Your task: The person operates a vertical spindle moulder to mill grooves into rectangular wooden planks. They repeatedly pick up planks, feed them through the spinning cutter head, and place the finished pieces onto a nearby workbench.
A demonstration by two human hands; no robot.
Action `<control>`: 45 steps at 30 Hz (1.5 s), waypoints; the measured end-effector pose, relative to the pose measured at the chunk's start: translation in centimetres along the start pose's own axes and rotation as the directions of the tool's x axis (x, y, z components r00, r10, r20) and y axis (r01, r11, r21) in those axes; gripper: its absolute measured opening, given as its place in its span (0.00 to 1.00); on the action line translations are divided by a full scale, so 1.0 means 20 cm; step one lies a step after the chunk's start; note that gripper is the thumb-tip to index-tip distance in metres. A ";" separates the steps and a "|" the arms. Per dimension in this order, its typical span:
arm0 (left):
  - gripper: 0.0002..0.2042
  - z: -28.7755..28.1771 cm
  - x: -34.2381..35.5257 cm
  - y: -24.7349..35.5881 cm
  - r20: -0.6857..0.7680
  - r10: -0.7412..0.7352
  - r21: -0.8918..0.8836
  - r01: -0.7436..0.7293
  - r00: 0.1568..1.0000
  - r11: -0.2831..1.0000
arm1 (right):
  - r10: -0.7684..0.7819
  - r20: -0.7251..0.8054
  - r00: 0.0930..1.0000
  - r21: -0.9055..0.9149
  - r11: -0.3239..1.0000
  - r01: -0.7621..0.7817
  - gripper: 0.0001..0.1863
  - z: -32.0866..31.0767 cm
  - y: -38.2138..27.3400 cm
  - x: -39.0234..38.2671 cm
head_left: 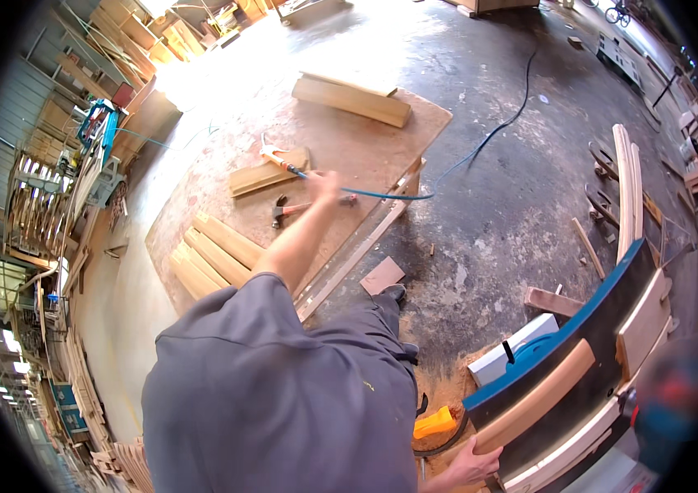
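I lean over a brown plywood board (pixel 365 148) lying on the concrete floor. My left hand (pixel 324 186) reaches far out over it and is closed around a thin blue hose (pixel 390 195), right behind a white and orange air tool (pixel 275 156). A hammer (pixel 283 209) with a reddish handle lies just below that hand. My right hand (pixel 470 465) grips the near end of a curved brown wooden piece (pixel 538 398), which rests on a dark table with a blue edge (pixel 562 329).
On the board lie a thick timber block (pixel 353 99), a flat plank (pixel 263 174) and several slats (pixel 213 255). A metal rail (pixel 357 246) runs along the board's edge. Curved pale strips (pixel 630 185) lie at right. An orange object (pixel 435 423) sits in sawdust. Wood racks (pixel 45 205) stand at left.
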State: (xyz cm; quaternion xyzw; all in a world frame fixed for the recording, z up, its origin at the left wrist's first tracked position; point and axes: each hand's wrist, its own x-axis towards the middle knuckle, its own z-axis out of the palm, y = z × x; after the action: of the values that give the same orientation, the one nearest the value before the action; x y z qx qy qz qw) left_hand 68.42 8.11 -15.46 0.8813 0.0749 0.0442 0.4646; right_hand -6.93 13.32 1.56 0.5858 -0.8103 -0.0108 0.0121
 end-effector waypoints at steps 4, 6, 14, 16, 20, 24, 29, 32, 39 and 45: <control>0.13 -0.08 0.61 0.10 0.024 0.089 0.355 -0.091 0.996 0.930 | 0.140 0.139 0.980 -0.007 0.990 -0.140 0.49 -0.07 -0.08 0.00; 0.12 0.01 0.82 0.06 0.049 0.043 0.309 -0.056 0.998 0.949 | 0.273 0.103 0.957 -0.022 0.962 -0.272 0.47 -0.15 -0.32 0.11; 0.08 -0.24 0.98 -0.01 0.314 -0.226 -0.394 0.344 0.922 0.852 | 0.226 0.158 0.961 -0.082 0.973 -0.216 0.51 -0.15 -0.22 0.17; 0.05 -0.24 1.10 0.03 0.512 0.016 -0.644 0.371 0.859 0.669 | 0.227 0.143 0.963 -0.079 0.973 -0.218 0.52 -0.10 -0.28 0.17; 0.13 0.05 0.92 0.63 0.602 0.180 -0.701 0.407 0.778 0.586 | 0.332 0.071 0.940 0.068 0.939 -0.337 0.55 -0.01 -0.24 0.12; 0.17 0.28 0.44 1.26 0.730 0.229 -0.451 0.202 0.643 0.869 | 0.349 0.112 0.930 0.551 0.757 -0.351 0.50 0.09 -0.19 0.05; 0.14 0.60 -0.65 1.53 0.949 0.307 -0.313 -0.120 -0.068 0.942 | 0.260 0.218 0.941 0.881 0.362 -0.304 0.45 -0.07 -0.48 -0.26; 0.20 0.72 -1.38 1.68 0.911 0.233 -0.389 -0.518 -0.342 0.762 | 0.202 0.168 0.965 0.943 0.252 -0.217 0.47 -0.23 -0.67 -0.38; 0.45 1.08 -2.46 1.74 0.723 0.283 -0.689 -0.683 -0.630 0.241 | 0.216 0.154 0.964 0.969 0.156 -0.190 0.51 -0.35 -0.97 -0.65; 0.45 1.04 -2.77 1.76 0.660 0.290 -0.750 -0.631 -0.693 0.197 | 0.280 0.180 0.943 0.945 0.218 -0.245 0.53 -0.39 -1.09 -0.70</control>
State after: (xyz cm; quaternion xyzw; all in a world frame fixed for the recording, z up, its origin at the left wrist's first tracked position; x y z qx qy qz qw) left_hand 20.10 -37.96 1.31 0.4617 -0.8294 -0.3029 0.0850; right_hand 18.29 19.72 8.56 0.3281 -0.7371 0.4901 -0.3300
